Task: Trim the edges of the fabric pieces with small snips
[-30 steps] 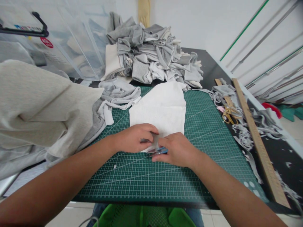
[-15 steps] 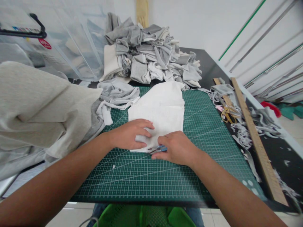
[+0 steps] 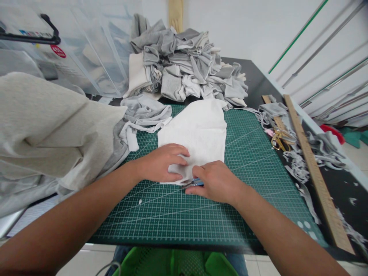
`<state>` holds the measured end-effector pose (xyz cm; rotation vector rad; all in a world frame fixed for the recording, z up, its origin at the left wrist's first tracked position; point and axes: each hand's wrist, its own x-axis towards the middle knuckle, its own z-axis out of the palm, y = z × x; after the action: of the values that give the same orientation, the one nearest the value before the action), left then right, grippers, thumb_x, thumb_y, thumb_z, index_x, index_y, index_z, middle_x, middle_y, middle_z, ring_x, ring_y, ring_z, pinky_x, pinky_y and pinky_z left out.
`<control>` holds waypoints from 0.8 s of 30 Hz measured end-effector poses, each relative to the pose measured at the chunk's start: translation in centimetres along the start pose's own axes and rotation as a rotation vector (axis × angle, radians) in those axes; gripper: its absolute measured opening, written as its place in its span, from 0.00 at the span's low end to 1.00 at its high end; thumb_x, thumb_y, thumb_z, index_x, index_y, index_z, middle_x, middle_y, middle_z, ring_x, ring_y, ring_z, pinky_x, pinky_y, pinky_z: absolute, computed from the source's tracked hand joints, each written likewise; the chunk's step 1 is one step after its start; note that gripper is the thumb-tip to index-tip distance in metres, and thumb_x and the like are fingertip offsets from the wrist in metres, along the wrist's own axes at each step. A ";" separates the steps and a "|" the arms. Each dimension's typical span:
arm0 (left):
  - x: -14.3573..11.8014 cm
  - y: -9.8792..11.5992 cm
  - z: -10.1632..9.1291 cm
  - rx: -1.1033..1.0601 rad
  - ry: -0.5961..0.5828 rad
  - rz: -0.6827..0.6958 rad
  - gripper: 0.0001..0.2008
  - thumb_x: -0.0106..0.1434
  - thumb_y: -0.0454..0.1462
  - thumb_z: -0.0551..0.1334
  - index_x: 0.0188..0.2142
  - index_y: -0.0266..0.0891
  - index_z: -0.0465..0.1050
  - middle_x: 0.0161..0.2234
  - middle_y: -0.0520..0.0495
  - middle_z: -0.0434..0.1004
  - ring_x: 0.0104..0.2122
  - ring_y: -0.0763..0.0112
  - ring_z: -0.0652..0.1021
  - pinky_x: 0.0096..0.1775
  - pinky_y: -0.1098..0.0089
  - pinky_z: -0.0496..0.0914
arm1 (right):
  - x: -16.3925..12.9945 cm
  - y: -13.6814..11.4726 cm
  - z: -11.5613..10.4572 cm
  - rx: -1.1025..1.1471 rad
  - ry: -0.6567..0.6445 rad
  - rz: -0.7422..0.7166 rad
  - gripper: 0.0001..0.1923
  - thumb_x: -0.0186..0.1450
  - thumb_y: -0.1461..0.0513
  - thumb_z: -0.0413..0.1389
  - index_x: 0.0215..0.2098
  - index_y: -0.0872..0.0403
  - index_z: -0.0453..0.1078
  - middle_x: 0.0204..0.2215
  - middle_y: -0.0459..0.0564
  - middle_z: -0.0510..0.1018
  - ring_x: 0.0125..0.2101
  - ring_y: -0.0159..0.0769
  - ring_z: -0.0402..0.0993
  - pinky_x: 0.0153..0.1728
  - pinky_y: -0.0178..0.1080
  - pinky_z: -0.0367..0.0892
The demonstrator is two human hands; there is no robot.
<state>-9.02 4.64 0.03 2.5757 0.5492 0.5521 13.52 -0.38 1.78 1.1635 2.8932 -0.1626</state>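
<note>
A white fabric piece (image 3: pixel 198 126) with a curved upper left edge lies flat on the green cutting mat (image 3: pixel 178 222). On its lower left part rests my left hand (image 3: pixel 165 163), fingers spread and pressing lightly on the cloth. My right hand (image 3: pixel 217 180) is closed around small blue-handled thread snips (image 3: pixel 196 183). Their metal blades point left and lie at the fabric's bottom edge, close to my left fingertips. Whether the blades are apart I cannot make out. A tiny white scrap (image 3: pixel 140 201) sits on the mat below my left hand.
Grey and cream cloth pieces (image 3: pixel 184 65) are heaped at the back. Beige fabric (image 3: pixel 57 126) drapes on the left before a clear plastic bin (image 3: pixel 94 50). At right lie a wooden ruler (image 3: pixel 316 172), gold-handled scissors (image 3: pixel 277 142) and scraps. A green basket (image 3: pixel 172 262) stands below the table edge.
The whole view has shifted slightly to the right. Both hands, the snips and the white fabric keep nearly the same places relative to each other.
</note>
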 end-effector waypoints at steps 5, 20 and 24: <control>0.1 0.1 0.0 0.013 -0.004 -0.020 0.17 0.53 0.39 0.67 0.43 0.42 0.73 0.50 0.44 0.71 0.51 0.59 0.70 0.54 0.55 0.63 | 0.0 -0.1 0.0 0.008 -0.017 -0.010 0.25 0.61 0.41 0.51 0.37 0.54 0.68 0.25 0.49 0.78 0.26 0.40 0.75 0.25 0.37 0.53; 0.1 0.1 0.1 0.039 -0.010 -0.031 0.18 0.53 0.40 0.67 0.43 0.41 0.73 0.50 0.44 0.70 0.51 0.59 0.70 0.54 0.56 0.62 | 0.2 -0.5 0.1 0.033 0.007 -0.039 0.26 0.61 0.41 0.51 0.40 0.55 0.68 0.24 0.48 0.78 0.26 0.40 0.75 0.25 0.37 0.52; 0.0 0.0 0.2 0.033 -0.003 -0.024 0.18 0.53 0.40 0.68 0.44 0.41 0.73 0.50 0.43 0.70 0.51 0.59 0.69 0.55 0.56 0.62 | 0.3 -0.7 0.3 0.034 0.009 -0.048 0.27 0.61 0.41 0.51 0.39 0.55 0.68 0.24 0.48 0.78 0.26 0.39 0.75 0.25 0.37 0.52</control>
<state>-8.94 4.54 -0.10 2.5973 0.5920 0.5355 12.79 -0.73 1.51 1.1024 2.9391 -0.2089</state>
